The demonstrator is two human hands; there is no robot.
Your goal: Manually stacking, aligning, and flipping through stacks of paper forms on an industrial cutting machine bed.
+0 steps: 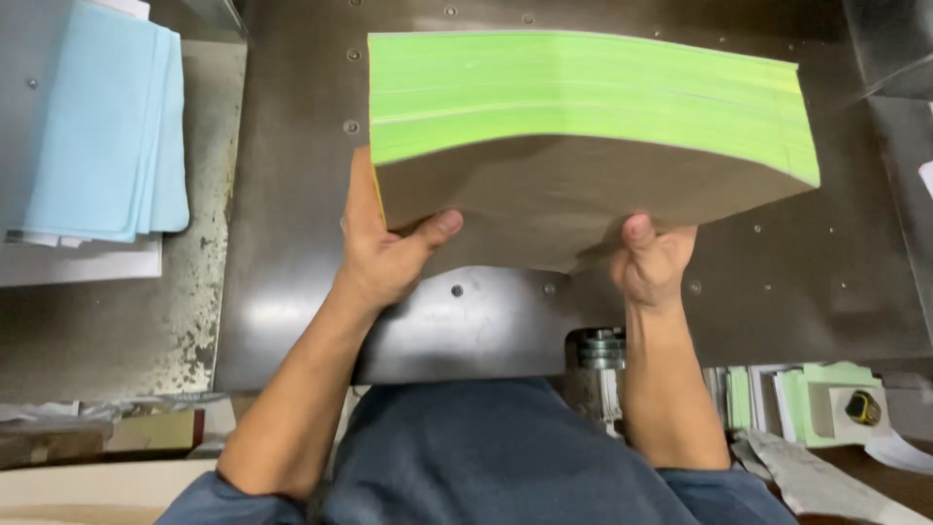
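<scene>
A thick stack of green sheets with a brown cover on top is held tilted above the dark metal table, its near edge toward the person and its green side edges facing up and away. The left hand clamps the near left corner, thumb pressed on the cover and fingers hidden beneath; the right hand clamps the near edge further right, thumb on top, fingers under. Blue sheets lie well apart at far left.

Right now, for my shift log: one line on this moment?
left hand: grips paper stack | right hand: grips stack | stack: tilted above metal table
</scene>
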